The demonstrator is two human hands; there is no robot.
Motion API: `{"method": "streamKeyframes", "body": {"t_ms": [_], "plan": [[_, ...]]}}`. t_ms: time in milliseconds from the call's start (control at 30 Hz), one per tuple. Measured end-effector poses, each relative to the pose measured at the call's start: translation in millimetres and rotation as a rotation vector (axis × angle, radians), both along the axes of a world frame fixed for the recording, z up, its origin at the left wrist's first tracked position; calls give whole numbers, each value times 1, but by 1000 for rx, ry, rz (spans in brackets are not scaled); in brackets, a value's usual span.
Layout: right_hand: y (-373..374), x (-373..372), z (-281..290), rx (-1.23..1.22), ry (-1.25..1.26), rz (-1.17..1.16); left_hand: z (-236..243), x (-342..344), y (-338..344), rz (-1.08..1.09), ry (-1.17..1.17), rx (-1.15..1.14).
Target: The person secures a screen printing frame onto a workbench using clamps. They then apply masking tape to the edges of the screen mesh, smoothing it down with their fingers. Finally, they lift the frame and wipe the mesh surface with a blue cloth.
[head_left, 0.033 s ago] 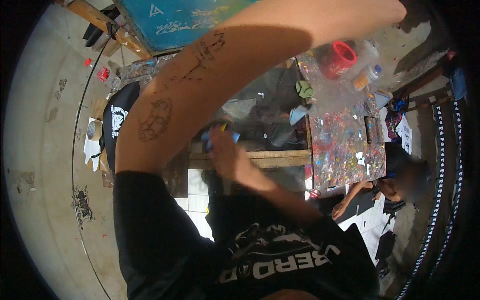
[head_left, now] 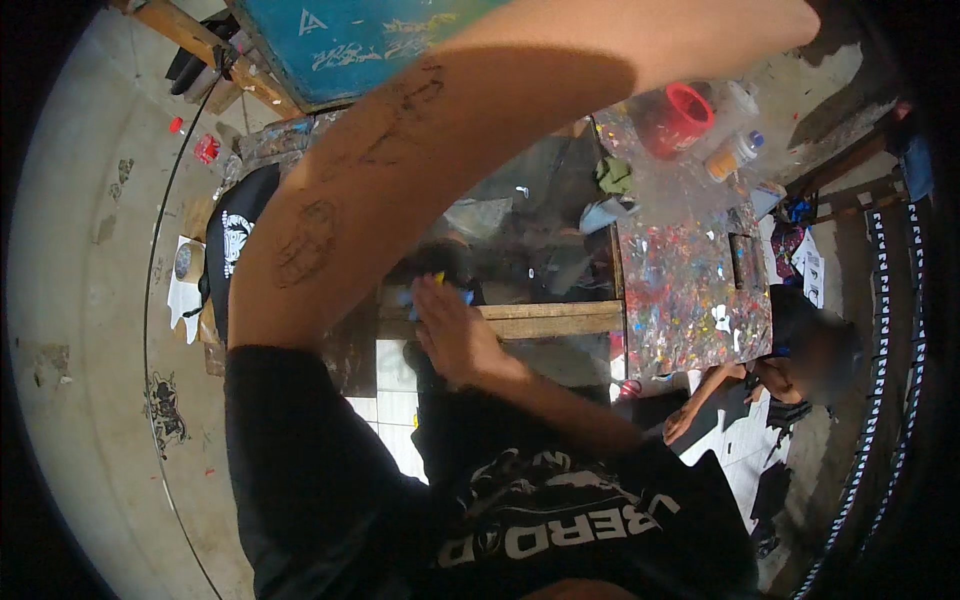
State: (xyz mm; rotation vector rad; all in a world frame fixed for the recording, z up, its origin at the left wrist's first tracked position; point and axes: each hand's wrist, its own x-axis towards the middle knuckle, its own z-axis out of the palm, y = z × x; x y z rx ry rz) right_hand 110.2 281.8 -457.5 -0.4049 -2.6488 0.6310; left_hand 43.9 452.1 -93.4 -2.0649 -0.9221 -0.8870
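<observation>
My right hand (head_left: 455, 325) is over the near wooden edge (head_left: 550, 318) of a dark, glossy tabletop (head_left: 560, 240). Its fingers are pressed together over a small blue and yellow thing (head_left: 465, 296), mostly hidden under them; its kind I cannot make out. My left arm (head_left: 440, 140), bare and tattooed, is raised across the upper part of the view from a black sleeve. The left hand itself is outside the picture. On the tabletop's right side are a crumpled green cloth (head_left: 614, 175) and a pale blue cloth or sheet (head_left: 603, 213).
A paint-spattered board (head_left: 670, 290) adjoins on the right, with a red container (head_left: 685, 118) and a bottle with orange contents (head_left: 733, 157) at its far end. A person (head_left: 780, 375) is low at the right. A tape roll (head_left: 187, 262) lies at left.
The pale blue cloth or sheet has shifted slightly up and is less blurred, lying against the green cloth. My right hand has moved slightly and shows more sharply. My left arm is nearly unchanged.
</observation>
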Motion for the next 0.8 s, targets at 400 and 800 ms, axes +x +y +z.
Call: {"method": "streamKeyframes", "body": {"t_ms": [400,800], "plan": [[127,75,32,-64,405,-670,-43,-141,-109,392,-633,-591],[156,70,96,-123,406,-551,-269,-231,-221,615,-1486,-911]]}}
